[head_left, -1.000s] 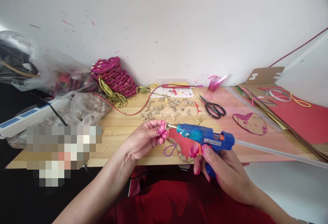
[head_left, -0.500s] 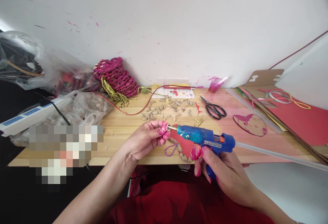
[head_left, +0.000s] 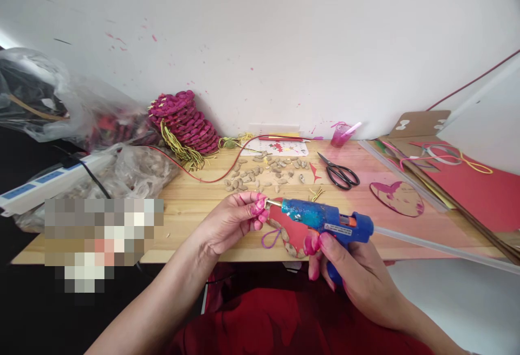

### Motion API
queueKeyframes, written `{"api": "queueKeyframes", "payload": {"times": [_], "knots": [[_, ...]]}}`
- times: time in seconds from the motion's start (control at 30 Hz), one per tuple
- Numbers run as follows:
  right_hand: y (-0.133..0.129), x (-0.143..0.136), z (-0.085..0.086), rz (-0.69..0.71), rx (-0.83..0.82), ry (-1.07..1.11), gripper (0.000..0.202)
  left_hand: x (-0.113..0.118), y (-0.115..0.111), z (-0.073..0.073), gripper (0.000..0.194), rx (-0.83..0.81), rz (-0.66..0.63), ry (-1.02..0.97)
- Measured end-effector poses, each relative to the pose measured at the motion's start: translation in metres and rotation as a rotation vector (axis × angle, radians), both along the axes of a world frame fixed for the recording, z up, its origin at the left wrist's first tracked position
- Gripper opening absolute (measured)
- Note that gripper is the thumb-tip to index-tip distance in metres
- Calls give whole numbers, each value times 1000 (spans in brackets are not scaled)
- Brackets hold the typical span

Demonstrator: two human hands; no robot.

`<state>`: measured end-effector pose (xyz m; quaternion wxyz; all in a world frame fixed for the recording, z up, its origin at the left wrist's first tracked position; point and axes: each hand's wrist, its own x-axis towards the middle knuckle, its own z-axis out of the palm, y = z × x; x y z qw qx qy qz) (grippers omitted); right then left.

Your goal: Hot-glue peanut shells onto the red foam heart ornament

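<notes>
My right hand (head_left: 345, 257) is wrapped round a blue hot glue gun (head_left: 312, 215), with a long clear glue stick (head_left: 439, 247) running out of its back end. Pinched in the fingertips of my left hand (head_left: 239, 217) is a small peanut shell (head_left: 266, 203), mostly hidden by the fingers. The gun's metal nozzle (head_left: 275, 202) meets the shell. Beneath the gun lies a red card piece (head_left: 296, 226) edged with shells, partly covered, with a purple cord loop (head_left: 270, 238) at its left. Pink stains mark the fingertips of both hands.
Loose peanut shells (head_left: 254, 173) are scattered beyond my hands. Black scissors (head_left: 341, 173) and a heart-shaped cardboard piece (head_left: 396, 199) lie to the right, near cardboard sheets (head_left: 479, 181). Purple braided bundles (head_left: 187, 122), plastic bags (head_left: 140, 170) and a power strip (head_left: 52, 179) occupy the left.
The glue gun has shifted very slightly to the right, its nozzle still at the shell. My left hand is nearly still.
</notes>
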<state>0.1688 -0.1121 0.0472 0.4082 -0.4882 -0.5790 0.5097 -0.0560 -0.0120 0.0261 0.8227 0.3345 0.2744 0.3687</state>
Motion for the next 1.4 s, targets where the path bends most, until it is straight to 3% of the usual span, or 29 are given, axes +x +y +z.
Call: {"api": "queueKeyframes", "payload": {"times": [0.4,0.7,1.07,1.4], "knots": [[3,0,5,-8,-8,-44,43,0,0,3,31,-7,11,19],[5,1,-4,-34,-4,-25,41,-1,2,1,31,7,8,17],[6,-2,-3,-35,7,-31,43,0,2,-3,30,15,20,18],[5,0,-5,-52,65,-121,46,-2,4,-2,26,-17,114,-29]]}}
